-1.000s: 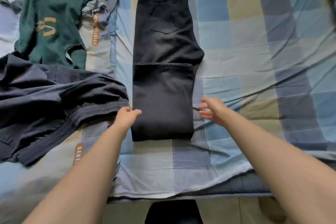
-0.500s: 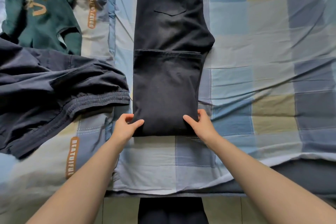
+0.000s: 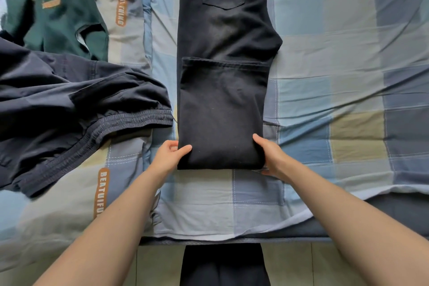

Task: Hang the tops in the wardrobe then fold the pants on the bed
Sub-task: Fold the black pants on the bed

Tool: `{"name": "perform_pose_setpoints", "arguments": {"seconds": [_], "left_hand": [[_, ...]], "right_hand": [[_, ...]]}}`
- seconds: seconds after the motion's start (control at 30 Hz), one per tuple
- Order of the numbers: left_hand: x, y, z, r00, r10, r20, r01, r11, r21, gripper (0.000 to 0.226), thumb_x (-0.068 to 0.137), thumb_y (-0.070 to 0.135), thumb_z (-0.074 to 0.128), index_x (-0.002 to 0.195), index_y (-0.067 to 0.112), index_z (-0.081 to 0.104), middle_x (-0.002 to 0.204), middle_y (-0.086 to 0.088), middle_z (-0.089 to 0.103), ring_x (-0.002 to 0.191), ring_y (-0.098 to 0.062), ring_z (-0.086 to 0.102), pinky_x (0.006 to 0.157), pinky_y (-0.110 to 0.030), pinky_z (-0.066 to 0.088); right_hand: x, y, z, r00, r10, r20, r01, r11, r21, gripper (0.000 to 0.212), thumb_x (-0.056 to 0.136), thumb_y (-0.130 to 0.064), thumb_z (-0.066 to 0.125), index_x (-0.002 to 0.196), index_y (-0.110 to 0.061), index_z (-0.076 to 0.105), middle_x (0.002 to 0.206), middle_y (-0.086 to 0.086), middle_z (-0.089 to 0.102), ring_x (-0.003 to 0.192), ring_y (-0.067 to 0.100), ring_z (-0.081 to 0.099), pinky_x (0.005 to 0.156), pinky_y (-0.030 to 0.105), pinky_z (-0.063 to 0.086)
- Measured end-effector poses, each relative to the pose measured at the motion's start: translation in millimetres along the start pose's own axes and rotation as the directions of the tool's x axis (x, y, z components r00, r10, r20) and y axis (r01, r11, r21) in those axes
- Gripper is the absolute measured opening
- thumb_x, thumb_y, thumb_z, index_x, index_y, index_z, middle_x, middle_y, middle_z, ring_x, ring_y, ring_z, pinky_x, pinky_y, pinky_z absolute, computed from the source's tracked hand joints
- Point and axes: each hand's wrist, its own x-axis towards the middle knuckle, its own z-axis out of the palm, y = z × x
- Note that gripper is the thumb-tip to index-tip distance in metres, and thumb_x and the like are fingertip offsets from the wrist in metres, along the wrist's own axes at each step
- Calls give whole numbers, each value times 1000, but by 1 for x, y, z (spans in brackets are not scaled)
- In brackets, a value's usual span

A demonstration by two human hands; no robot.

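**K:** Hands status? Both on the black pants [image 3: 222,100]?

**M:** Yes. Left hand [image 3: 168,158] pinches the near-left corner of the folded end, thumb on top, fingers tucked underneath. Right hand [image 3: 270,158] grips the near-right corner the same way, thumb on top of the cloth, fingers under the edge.

**K:** Where do the pants sit?

**M:** Centre of the bed [image 3: 348,76], on the checked blue, grey and tan sheet. Long axis runs away from the person. Leg section is doubled back over the upper part, its hem lying across the thigh area just below the back pocket. Waistband is out of view at the top.

**K:** Anything else on the bed?

**M:** Dark navy garment [image 3: 69,111] crumpled on the left, elastic waistband toward the black pants, near but not touching. Green top [image 3: 53,7] with tan lettering lies beyond it, top left. Tiled floor [image 3: 157,267] shows at the bottom edge.
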Motion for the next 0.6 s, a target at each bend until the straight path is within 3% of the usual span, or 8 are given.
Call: {"name": "perform_pose_setpoints", "arguments": {"seconds": [0.07,0.13,0.27,0.4,0.43,0.5,0.53,0.6], "left_hand": [[-3,1,0,997,28,72,-27,1000,-2,26,88,23,71,111,14,64,89,7,74,76,-2,69,65,-14,53],[-7,2,0,986,53,155,-46,998,-48,15,90,14,68,105,15,69,80,13,75,67,4,68,53,-6,46],[-20,-12,-6,981,49,189,-21,989,-148,16,86,12,70,102,13,73,97,2,77,88,-7,71,70,-15,51],[-35,-37,-8,994,13,105,-12,1000,-13,7,82,13,76,87,18,75,85,9,76,80,-4,68,72,-15,51],[-37,-37,-7,997,12,80,-13,1000,7,8,83,16,76,77,20,72,75,13,73,72,-4,64,70,-17,49],[-34,-36,-8,1000,17,6,-17,999,52,40,84,27,75,55,21,49,49,17,44,50,-4,40,53,-19,32],[-33,-34,-7,1000,11,-27,-8,997,77,50,85,32,74,52,22,37,46,15,30,46,-5,28,48,-20,23],[-32,-32,-8,999,14,-52,-7,990,140,57,84,34,73,51,23,28,44,12,21,43,-8,20,45,-20,18]], "right_hand": [[1,-6,6,998,-26,-62,25,1000,-7,42,86,-66,45,108,-34,57,105,-8,65,97,19,62,74,36,50],[2,-9,8,990,-49,-131,49,999,-1,37,88,-58,46,100,-26,61,100,-1,66,89,22,63,70,38,55],[3,4,2,991,-86,-104,101,984,147,25,91,-45,52,97,-25,66,99,-6,71,92,16,66,70,37,58],[-3,31,-3,982,-155,-105,158,987,17,29,96,-37,52,92,-12,66,97,-2,70,87,13,64,73,30,53],[-3,35,-3,978,-162,-128,162,987,-14,28,96,-36,52,89,-12,63,93,3,65,85,16,60,76,32,54],[-3,39,-1,965,-180,-193,168,983,-75,25,96,-33,53,80,-15,56,88,7,55,83,18,53,84,39,54],[-2,38,0,957,-186,-221,169,981,-96,24,95,-31,54,77,-16,53,87,8,54,81,18,52,86,42,53],[-3,36,2,947,-185,-263,156,979,-128,19,94,-27,55,78,-19,52,83,4,54,76,16,52,83,41,53]]}}
